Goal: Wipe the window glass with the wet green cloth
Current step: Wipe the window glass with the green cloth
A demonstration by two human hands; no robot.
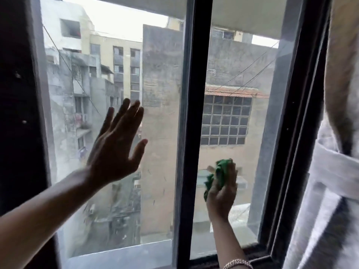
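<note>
Head view: the right hand (221, 193) has its grip clenched around the wet green cloth (218, 176), bunched into a wad and pressed against the window glass (229, 74) low on the right pane, just right of the black centre frame (194, 133). The left hand (116, 148) is released, fingers spread, palm towards the left pane (108, 65) — whether it actually touches the glass I cannot tell. A pale curtain (334, 171) hangs at the right edge, and a bracelet (238, 264) sits on the right wrist.

The cloth looks soft and limp, so it should mould to the flat pane; being wet, it will likely drag a little and leave streaks. Holding it as a wad in the palm, fingers over the top, seems the sensible hold. The glass is rigid but fragile — firm, even pressure rather than a shove.
</note>
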